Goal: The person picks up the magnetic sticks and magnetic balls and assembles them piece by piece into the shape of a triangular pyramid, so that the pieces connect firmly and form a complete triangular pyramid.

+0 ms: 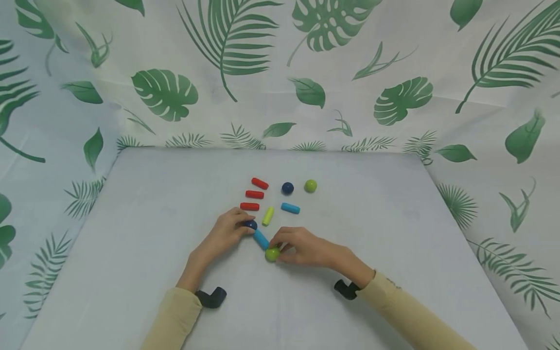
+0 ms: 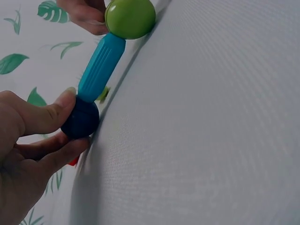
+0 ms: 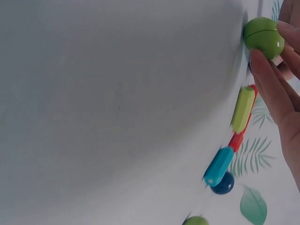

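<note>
A blue ridged rod (image 2: 101, 68) joins a dark blue ball (image 2: 80, 118) at one end and meets a green ball (image 2: 130, 18) at the other. My left hand (image 1: 226, 230) pinches the dark blue ball between thumb and fingers. With thumb and fingers, my right hand (image 1: 306, 248) grips the green ball (image 1: 272, 254) at the near end. In the head view the row slants from upper left to lower right on the table. The right wrist view shows the green ball (image 3: 264, 38) with a seam line around it; the rod is hidden there.
Beyond the hands lie several red rods (image 1: 254, 194), a yellow-green rod (image 1: 268, 216) and a second blue rod (image 1: 290, 208). Behind them are another dark blue ball (image 1: 287, 188) and another green ball (image 1: 310, 185). Leaf-printed cloth (image 1: 262, 107) borders the white table (image 1: 131, 233).
</note>
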Available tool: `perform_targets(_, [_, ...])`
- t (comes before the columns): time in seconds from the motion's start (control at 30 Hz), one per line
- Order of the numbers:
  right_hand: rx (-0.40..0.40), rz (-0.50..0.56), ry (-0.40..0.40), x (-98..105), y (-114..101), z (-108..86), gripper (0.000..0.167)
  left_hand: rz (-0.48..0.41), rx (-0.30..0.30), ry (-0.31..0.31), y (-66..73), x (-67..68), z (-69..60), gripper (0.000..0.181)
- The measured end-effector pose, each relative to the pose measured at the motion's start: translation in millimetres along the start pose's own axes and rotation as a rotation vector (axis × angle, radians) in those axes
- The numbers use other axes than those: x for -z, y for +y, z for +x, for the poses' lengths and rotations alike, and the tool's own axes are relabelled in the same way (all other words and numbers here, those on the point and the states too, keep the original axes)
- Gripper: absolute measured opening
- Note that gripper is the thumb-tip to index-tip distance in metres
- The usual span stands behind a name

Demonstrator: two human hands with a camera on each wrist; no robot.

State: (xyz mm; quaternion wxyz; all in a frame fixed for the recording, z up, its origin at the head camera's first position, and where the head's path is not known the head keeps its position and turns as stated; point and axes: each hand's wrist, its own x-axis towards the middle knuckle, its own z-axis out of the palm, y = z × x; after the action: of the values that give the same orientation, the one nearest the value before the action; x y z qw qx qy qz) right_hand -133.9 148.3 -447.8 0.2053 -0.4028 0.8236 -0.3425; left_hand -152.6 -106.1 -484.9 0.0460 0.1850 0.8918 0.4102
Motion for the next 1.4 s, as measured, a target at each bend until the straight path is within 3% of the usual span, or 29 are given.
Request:
perform_targets(0.23, [0.005, 0.003, -0.002, -4.9, -0.8, 0.6, 0.027, -0.026, 0.076, -0.007, -0.3, -7.4, -3.8, 0.036])
perform_targets(0.43, [-0.04, -0.063, 0.084, 1.4, 6.2, -0.2, 0.026, -0.072, 0.144, 0.006, -3.3, -15.0, -10.0, 0.033])
perform_targets(0.7, [-0.038, -0.137, 0.197, 18.6, 24.5, 11.1, 0.024, -0.083, 0.143, -0.007, -5.1, -9.7, -7.9, 0.034])
perform_targets(0.93, [-0.014, -0.168, 0.247, 25.4, 36.6, 26.2, 0.026, -0.109, 0.149, -0.01, -5.9, -6.2, -5.9, 0.034])
perform_targets(1.4, [0.009, -0.212, 0.175, 29.6, 42.9, 54.4, 0.03, -0.129, 0.132, -0.006, -8.5, -0.9, -1.8, 0.033])
